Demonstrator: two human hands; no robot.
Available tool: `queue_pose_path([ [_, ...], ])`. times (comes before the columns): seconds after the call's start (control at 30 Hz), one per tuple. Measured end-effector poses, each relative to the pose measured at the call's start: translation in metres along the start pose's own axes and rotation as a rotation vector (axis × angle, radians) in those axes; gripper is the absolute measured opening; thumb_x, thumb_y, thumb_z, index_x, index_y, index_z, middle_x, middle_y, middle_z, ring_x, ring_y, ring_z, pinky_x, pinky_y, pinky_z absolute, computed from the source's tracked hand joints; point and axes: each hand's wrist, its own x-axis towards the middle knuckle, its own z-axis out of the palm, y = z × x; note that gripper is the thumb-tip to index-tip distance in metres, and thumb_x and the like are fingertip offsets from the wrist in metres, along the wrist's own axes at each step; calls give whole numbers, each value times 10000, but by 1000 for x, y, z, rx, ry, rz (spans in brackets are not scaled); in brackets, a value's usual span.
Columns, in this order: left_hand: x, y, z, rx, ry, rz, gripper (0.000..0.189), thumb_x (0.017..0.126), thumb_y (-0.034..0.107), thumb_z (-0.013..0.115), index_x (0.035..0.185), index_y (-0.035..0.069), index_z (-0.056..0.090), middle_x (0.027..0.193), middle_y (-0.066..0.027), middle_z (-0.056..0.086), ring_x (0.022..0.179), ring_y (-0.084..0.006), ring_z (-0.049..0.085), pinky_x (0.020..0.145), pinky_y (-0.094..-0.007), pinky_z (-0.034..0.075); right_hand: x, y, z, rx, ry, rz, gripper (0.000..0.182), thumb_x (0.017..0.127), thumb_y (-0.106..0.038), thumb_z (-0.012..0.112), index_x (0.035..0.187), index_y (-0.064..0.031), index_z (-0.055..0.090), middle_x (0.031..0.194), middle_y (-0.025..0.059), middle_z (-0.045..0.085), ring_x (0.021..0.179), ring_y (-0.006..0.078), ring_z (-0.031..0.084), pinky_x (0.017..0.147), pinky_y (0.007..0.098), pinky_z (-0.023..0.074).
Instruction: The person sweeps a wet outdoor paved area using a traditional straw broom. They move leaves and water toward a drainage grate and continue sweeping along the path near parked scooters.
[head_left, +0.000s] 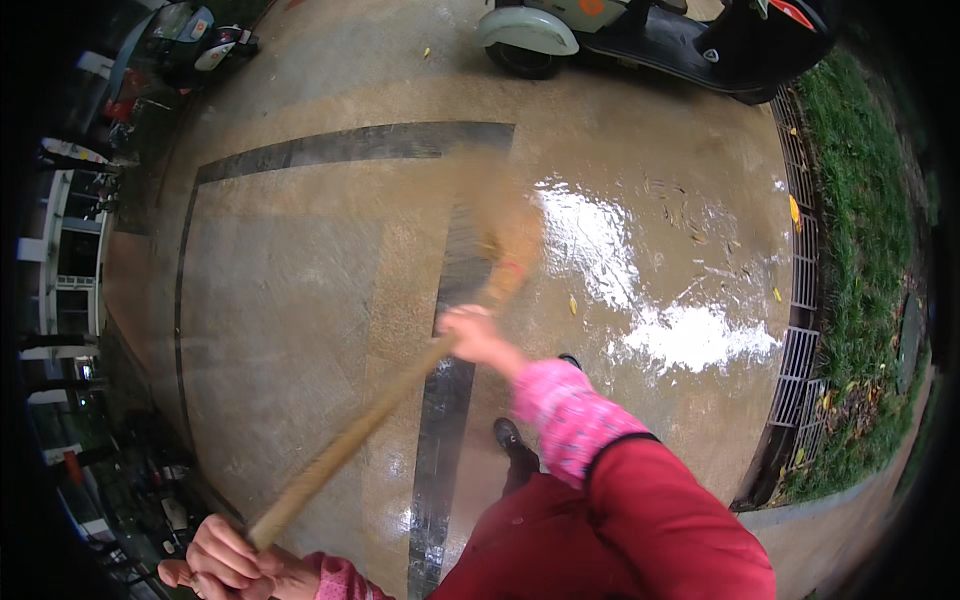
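Observation:
A long wooden broom handle (352, 435) runs diagonally across the head view. My left hand (232, 559) grips its near end at the lower left. Farther up the handle, my right hand (476, 337) is closed around it, in a pink patterned sleeve cover over a red sleeve. Beyond the right hand the orange-brown broom head (510, 225) is blurred and reaches over the dark paving strip (465, 255). The wet tan pavement (600, 150) shines with water to the right of the broom head. Whether the bristles touch the ground cannot be told.
A scooter (637, 45) stands at the top right, with another scooter (195, 45) at the top left. A metal drain grate (802, 277) borders the grass (862, 225) on the right. More parked vehicles line the left edge. Fallen leaves lie on the wet ground.

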Motion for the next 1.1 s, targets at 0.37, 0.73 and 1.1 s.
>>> queue_pose_path([
  [0.37,-27,106,-127,-54,636,-97,165,862,71,448,709,124,419,458,33,304,378,-86,292,425,-249,280,18,-111,-53,-212,-41,-114,321,738,-398,671,673,-113,539,704,61,554,761,275,536,709,386,395],
  [0.73,-12,-17,79,426,222,109,101,811,65,464,885,125,429,506,-42,354,454,-190,376,511,-359,369,143,-11,5,-121,-412,-86,199,677,-231,672,851,-139,641,869,59,615,975,266,555,864,389,418],
  [1.1,-17,-72,157,-264,-78,-199,193,788,22,589,794,121,423,510,8,426,430,-98,414,474,-220,360,-87,82,-230,-367,126,261,266,708,-344,714,716,-118,575,720,63,575,788,276,565,755,377,443],
])
